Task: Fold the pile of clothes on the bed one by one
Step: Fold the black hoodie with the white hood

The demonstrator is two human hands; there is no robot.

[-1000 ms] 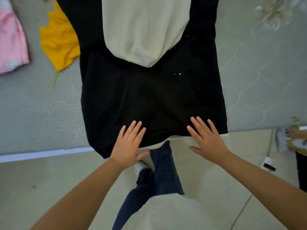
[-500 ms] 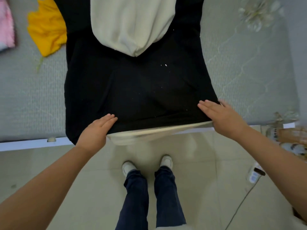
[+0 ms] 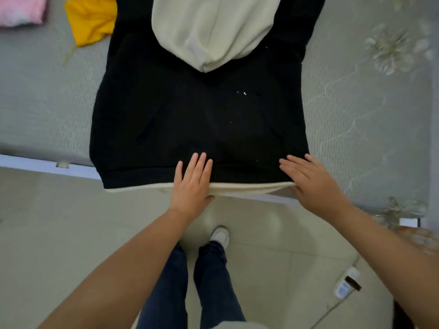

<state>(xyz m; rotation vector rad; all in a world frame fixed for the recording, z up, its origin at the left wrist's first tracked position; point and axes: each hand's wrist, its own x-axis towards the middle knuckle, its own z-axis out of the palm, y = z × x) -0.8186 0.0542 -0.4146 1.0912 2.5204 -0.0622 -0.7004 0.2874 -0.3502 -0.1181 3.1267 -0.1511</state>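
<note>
The black cotton hoodie with a cream hood (image 3: 199,124) was spread lengthwise on the grey quilted bed (image 3: 356,119), stretching away from both hands. Its hem was pressed flat by the left hand (image 3: 191,184) and right hand (image 3: 311,181), fingers straight, nothing gripped; the right-side corner lay nearer the right hand.

The bed (image 3: 356,129) is bare grey on the right of the black hoodie (image 3: 197,119) — a hand can slide there. On the left it is bare near the edge, but farther back a yellow cloth (image 3: 90,20) and a pink cloth (image 3: 21,10) lie in the way.
</note>
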